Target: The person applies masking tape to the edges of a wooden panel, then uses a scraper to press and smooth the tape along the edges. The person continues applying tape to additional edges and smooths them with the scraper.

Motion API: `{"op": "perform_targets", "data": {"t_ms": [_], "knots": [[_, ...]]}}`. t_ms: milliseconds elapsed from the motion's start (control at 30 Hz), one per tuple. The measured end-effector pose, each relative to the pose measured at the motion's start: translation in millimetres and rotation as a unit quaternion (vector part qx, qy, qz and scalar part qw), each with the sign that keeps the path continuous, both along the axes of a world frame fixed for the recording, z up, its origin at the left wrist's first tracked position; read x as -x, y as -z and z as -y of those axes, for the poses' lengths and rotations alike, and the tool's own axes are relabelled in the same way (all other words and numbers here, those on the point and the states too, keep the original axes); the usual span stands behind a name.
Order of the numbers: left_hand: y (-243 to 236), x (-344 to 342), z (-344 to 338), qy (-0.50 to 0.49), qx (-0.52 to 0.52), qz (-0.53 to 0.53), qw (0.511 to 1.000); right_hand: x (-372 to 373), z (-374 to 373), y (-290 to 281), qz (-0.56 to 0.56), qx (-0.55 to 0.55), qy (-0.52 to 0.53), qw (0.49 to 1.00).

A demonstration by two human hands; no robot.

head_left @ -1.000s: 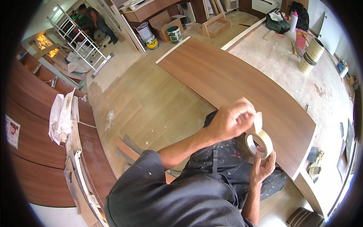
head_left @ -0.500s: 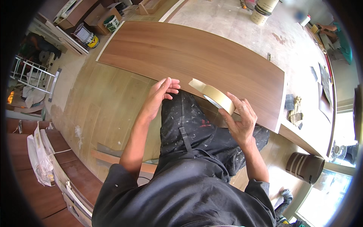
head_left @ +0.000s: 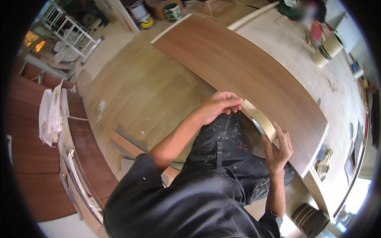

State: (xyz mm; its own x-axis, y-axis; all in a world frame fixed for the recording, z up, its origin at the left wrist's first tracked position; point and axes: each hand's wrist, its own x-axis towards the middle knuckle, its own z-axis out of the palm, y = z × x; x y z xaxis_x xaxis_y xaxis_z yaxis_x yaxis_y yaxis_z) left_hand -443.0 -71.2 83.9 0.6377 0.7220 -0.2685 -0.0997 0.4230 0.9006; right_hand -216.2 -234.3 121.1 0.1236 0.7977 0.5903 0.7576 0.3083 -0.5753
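Note:
A roll of cream masking tape (head_left: 265, 124) is held over my lap, just above the near edge of a long brown wood-grain panel (head_left: 254, 71). My right hand (head_left: 279, 148) grips the roll between thumb and fingers at its near side. At the roll's far side, my left hand (head_left: 222, 106) pinches the loose end of the tape between thumb and fingertips. A short strip of tape runs from those fingertips to the roll. The panel has pale long and short edges and lies in front of my knees.
A white ladder (head_left: 71, 33) stands at the far left. Paint buckets (head_left: 173, 12) sit beyond the panel's far end, and a cream bucket (head_left: 328, 49) stands at the right. Dark red-brown panels (head_left: 39, 150) lie at left. A dark brown bin (head_left: 310, 219) is at lower right.
My left hand has moved to the roll and taken the tape's free end, its fingers closing. The view has turned, so the scene sits differently in the picture.

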Motion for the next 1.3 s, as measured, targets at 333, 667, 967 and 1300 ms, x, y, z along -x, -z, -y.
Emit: {"op": "perform_targets", "data": {"t_ms": [333, 667, 967, 1300], "knots": [[16, 48, -13, -0.091, -0.016, -0.002, 0.996, 25, -47, 6, 0.042, 0.024, -0.089, 0.995], [33, 98, -41, -0.182, -0.118, -0.069, 0.974, 69, -100, 6, 0.066, 0.113, -0.166, 0.977], [18, 203, -167, -0.231, -0.235, -0.207, 0.921, 138, -230, 5, 0.232, 0.067, -0.268, 0.933], [31, 327, -329, -0.251, -0.32, -0.331, 0.851, 261, -384, 4, 0.379, 0.204, -0.281, 0.858]]}}
